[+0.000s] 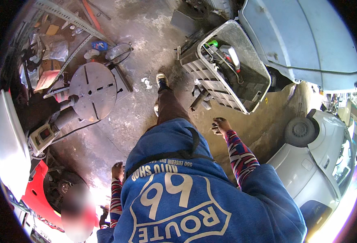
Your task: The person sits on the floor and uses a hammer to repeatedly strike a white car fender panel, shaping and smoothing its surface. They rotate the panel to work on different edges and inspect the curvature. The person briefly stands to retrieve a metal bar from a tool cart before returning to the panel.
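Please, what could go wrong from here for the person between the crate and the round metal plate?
1. A shoe might catch the dark bar sticking out by the crate, causing a stumble.
2. The bare right hand could get scraped if it swings against the crate.
3. The black cable near the round metal plate may snag a foot; whether it touches the floor is unclear.

We are in a vehicle repair workshop. We see a silver car (294, 182) with a dark round wheel (301, 131) on the right, beside a pale blue painted vehicle body (308, 36). Around us are a round, slotted grey metal machine plate (83, 83), a grey slatted crate (227, 89) holding a white-and-grey bottle (232, 56), a cluttered angle-iron rack (67, 15) and a stained concrete floor (142, 44).
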`<state>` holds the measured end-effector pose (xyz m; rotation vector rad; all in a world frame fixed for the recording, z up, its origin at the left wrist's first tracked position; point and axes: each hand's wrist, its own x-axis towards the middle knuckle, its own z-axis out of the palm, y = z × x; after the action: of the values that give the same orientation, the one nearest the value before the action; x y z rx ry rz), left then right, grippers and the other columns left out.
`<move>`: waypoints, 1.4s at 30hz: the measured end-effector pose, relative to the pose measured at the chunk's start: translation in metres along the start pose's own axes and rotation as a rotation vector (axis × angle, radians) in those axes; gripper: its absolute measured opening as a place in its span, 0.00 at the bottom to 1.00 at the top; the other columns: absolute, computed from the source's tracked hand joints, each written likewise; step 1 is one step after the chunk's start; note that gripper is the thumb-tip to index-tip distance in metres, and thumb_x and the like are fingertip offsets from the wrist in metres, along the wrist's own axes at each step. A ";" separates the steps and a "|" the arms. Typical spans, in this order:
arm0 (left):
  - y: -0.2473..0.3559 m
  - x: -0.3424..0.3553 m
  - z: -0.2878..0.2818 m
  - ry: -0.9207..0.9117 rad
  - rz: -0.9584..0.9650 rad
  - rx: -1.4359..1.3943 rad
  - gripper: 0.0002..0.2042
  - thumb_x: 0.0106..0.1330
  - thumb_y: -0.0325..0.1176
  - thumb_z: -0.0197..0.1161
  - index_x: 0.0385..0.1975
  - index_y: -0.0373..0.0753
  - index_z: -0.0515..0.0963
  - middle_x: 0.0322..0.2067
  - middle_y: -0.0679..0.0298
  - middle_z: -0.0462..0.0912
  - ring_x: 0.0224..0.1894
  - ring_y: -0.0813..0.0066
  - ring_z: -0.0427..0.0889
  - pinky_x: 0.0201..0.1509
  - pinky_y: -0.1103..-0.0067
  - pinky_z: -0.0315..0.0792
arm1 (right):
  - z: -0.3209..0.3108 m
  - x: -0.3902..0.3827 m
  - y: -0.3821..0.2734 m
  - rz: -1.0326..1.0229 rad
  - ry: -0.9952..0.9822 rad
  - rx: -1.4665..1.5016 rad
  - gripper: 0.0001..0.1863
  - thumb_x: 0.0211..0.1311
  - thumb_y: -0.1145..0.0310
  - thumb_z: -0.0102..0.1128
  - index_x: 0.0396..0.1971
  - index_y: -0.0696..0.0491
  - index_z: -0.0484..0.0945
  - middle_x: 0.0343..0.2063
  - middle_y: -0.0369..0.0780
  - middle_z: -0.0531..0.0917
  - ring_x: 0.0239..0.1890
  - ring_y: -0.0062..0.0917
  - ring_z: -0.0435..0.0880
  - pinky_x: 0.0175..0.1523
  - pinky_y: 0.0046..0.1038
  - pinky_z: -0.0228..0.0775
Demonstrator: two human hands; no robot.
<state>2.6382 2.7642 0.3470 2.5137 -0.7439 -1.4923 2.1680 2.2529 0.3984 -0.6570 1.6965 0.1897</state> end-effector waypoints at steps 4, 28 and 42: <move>0.123 0.021 -0.059 0.087 -0.385 -0.791 0.17 0.71 0.46 0.57 0.40 0.37 0.82 0.37 0.58 0.85 0.41 0.66 0.86 0.40 0.73 0.77 | 0.005 -0.003 -0.016 -0.316 0.640 -0.591 0.27 0.58 0.50 0.67 0.55 0.47 0.74 0.45 0.43 0.83 0.43 0.41 0.84 0.46 0.48 0.75; 0.445 0.274 0.264 -0.733 0.126 0.011 0.31 0.48 0.51 0.74 0.43 0.28 0.80 0.35 0.46 0.86 0.40 0.54 0.86 0.46 0.68 0.79 | -0.067 0.097 -0.096 -0.959 0.999 -0.714 0.25 0.49 0.45 0.75 0.20 0.55 0.80 0.16 0.45 0.80 0.17 0.39 0.80 0.24 0.34 0.71; 0.339 -0.060 -0.139 -0.149 0.203 0.611 0.21 0.44 0.37 0.72 0.38 0.38 0.74 0.28 0.49 0.82 0.31 0.45 0.84 0.36 0.59 0.78 | -0.079 0.121 -0.066 -0.799 0.991 -0.725 0.28 0.47 0.44 0.75 0.38 0.53 0.85 0.31 0.46 0.86 0.34 0.42 0.86 0.42 0.42 0.77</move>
<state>2.6157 2.4781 0.5827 2.6119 -1.6419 -1.5694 2.1235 2.1227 0.3186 -2.1793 2.0961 -0.1426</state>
